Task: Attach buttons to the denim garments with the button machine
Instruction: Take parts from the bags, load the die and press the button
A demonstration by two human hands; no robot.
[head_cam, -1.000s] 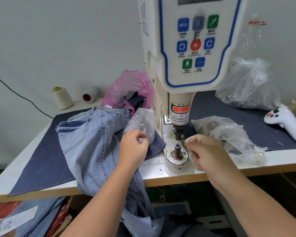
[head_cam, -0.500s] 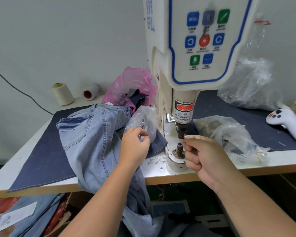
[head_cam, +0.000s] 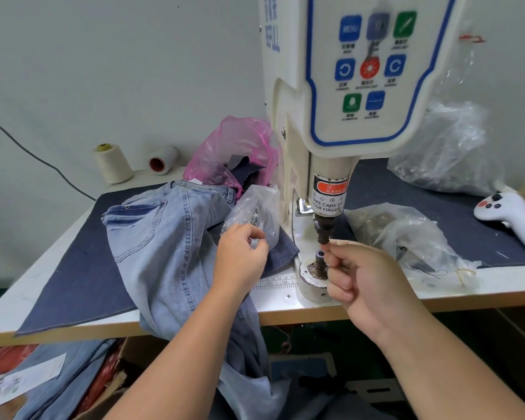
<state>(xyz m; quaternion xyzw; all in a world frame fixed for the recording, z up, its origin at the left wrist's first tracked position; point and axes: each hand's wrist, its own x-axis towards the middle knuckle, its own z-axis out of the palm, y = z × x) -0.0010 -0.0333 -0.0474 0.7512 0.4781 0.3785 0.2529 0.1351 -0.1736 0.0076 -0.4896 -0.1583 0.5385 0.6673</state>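
Raised since the earlier frame: right hand (head_cam: 367, 277), now pinching something tiny just under the button machine (head_cam: 340, 116) punch. Left hand (head_cam: 240, 259), curled, gripping a clear bag (head_cam: 255, 207) of small metal pieces. Lying draped over the tabletop (head_cam: 497, 283) edge: denim garment (head_cam: 164, 244). Pink bag (head_cam: 234, 153) holding dark fabric scraps.

Bright, even light, soft shadows; wide-angle bending and slight blur at edges.

right hand (head_cam: 367, 280): risen, fingertips now at upper punch (head_cam: 323, 234) | left hand (head_cam: 240, 259): hardly moved
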